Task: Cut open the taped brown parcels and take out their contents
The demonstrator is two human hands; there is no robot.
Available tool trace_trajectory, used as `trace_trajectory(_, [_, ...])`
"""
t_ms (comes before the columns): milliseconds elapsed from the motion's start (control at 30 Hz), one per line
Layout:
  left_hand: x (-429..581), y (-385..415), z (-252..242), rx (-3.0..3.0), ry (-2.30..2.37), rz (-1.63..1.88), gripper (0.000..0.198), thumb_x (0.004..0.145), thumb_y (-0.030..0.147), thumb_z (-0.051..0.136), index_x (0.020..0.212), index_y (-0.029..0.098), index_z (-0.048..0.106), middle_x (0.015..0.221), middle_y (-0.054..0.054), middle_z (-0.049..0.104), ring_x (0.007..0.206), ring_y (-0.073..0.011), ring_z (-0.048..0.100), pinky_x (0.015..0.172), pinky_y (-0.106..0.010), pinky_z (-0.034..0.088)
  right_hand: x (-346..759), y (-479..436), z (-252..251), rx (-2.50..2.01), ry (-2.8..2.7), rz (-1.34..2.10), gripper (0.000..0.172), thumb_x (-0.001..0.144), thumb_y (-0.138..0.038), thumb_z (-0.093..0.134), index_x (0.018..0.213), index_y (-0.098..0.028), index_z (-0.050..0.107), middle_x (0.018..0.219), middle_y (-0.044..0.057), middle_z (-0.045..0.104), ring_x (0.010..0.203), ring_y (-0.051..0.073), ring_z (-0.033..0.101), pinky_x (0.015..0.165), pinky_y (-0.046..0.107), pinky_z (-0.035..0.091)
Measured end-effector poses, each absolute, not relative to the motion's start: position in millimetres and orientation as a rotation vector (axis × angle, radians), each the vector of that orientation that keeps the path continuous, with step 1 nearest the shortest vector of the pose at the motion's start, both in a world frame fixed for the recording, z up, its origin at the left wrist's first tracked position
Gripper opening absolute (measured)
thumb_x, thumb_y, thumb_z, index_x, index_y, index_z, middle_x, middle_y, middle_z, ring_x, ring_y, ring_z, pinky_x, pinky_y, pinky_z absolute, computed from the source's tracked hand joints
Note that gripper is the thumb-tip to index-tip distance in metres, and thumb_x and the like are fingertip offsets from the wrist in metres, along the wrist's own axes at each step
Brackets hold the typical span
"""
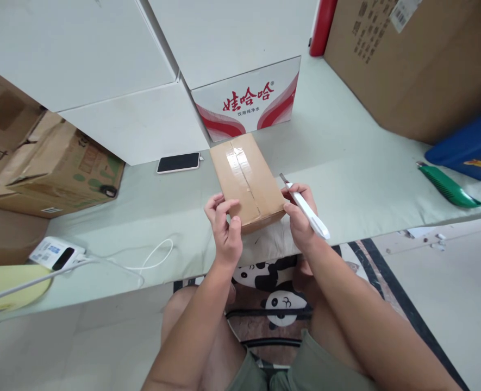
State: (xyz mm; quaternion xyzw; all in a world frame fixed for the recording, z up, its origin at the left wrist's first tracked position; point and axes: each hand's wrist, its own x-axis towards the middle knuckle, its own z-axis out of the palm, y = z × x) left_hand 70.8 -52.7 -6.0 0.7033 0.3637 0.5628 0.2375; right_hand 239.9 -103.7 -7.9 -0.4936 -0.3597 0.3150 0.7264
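A small brown cardboard box (260, 179) lies on the pale green cloth in front of me, with clear tape along its top seam. My left hand (226, 225) has bent fingers at the box's near left corner, gripping its edge. In my right hand (301, 214) is a white utility knife (309, 213), its metal blade out and pointing away from me. The fingertips of that hand also touch the box's near right corner. The blade tip stays beside the box, apart from the taped seam.
Behind the box stands a white carton with red lettering (248, 100); a phone (178, 162) lies to its left. Cardboard boxes (56, 168) fill the left side, near a white charger (56, 253) with cables. At right are a green-handled tool (448, 186), a blue container (468, 144) and a large carton (419, 70).
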Motion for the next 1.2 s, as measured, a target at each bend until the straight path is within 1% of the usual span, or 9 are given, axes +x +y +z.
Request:
trace_trajectory(100, [72.7, -50.0, -6.2, 1.913, 0.995, 1.513, 0.034, 0.097, 0.044, 0.046, 0.112, 0.025, 0.070, 0.139, -0.011, 0.048, 0.140, -0.0309, 0.043, 0.118, -0.052, 0.043, 240.7, -103.3, -8.8, -1.088, -0.797, 0.698, 0.035, 0.076, -0.039, 0.066, 0.105, -0.027, 0.051, 0.105, 0.002, 0.064, 0.100, 0.021, 0.062, 0.082, 0.035, 0.048])
trace_trajectory(167, [72.8, -49.7, -6.0, 1.901, 0.999, 1.483, 0.036, 0.097, 0.045, 0.046, 0.113, 0.024, 0.070, 0.142, -0.012, 0.046, 0.143, -0.0319, 0.042, 0.119, -0.053, 0.042, 240.8, -103.4, -9.4, -1.084, -0.800, 0.698, 0.034, 0.076, -0.038, 0.066, 0.105, -0.027, 0.052, 0.105, 0.002, 0.064, 0.101, 0.021, 0.061, 0.081, 0.035, 0.047])
trace_trajectory(367, [68.0, -52.8, -6.5, 1.907, 0.956, 1.468, 0.035, 0.097, 0.046, 0.047, 0.114, 0.026, 0.070, 0.135, -0.012, 0.052, 0.141, -0.0313, 0.044, 0.117, -0.053, 0.044, 239.3, -105.3, -9.8, -1.051, -0.800, 0.707, 0.033, 0.076, -0.034, 0.065, 0.106, -0.027, 0.053, 0.107, 0.002, 0.063, 0.102, 0.020, 0.060, 0.081, 0.034, 0.046])
trace_trajectory(667, [67.3, -51.1, -6.2, 1.918, 0.982, 1.446, 0.039, 0.097, 0.051, 0.046, 0.114, 0.025, 0.070, 0.136, -0.012, 0.051, 0.141, -0.0326, 0.044, 0.117, -0.055, 0.044, 238.5, -105.4, -9.5, -1.082, -0.799, 0.707, 0.034, 0.076, -0.037, 0.064, 0.107, -0.028, 0.051, 0.107, 0.003, 0.062, 0.106, 0.022, 0.060, 0.080, 0.034, 0.047])
trace_trajectory(833, [66.0, -49.5, -7.6, 1.895, 0.962, 1.453, 0.037, 0.096, 0.050, 0.049, 0.113, 0.026, 0.070, 0.138, -0.012, 0.049, 0.141, -0.0316, 0.044, 0.116, -0.053, 0.045, 238.5, -105.5, -10.4, -1.064, -0.805, 0.695, 0.033, 0.077, -0.037, 0.065, 0.107, -0.028, 0.052, 0.107, 0.002, 0.061, 0.105, 0.021, 0.059, 0.081, 0.033, 0.047])
trace_trajectory(967, [65.7, -48.1, -6.5, 1.882, 0.981, 1.431, 0.037, 0.095, 0.050, 0.049, 0.113, 0.026, 0.069, 0.134, -0.012, 0.052, 0.141, -0.0319, 0.045, 0.116, -0.053, 0.045, 238.8, -106.4, -10.0, -1.089, -0.809, 0.709, 0.032, 0.079, -0.035, 0.064, 0.107, -0.028, 0.051, 0.109, 0.002, 0.061, 0.108, 0.021, 0.059, 0.084, 0.034, 0.048])
trace_trajectory(1200, [66.0, -47.3, -5.8, 1.885, 0.965, 1.443, 0.038, 0.096, 0.053, 0.049, 0.113, 0.026, 0.069, 0.131, -0.011, 0.055, 0.139, -0.0314, 0.046, 0.114, -0.052, 0.046, 239.1, -107.7, -9.8, -1.069, -0.819, 0.711, 0.033, 0.081, -0.037, 0.066, 0.109, -0.028, 0.052, 0.109, 0.002, 0.060, 0.105, 0.020, 0.058, 0.084, 0.034, 0.048])
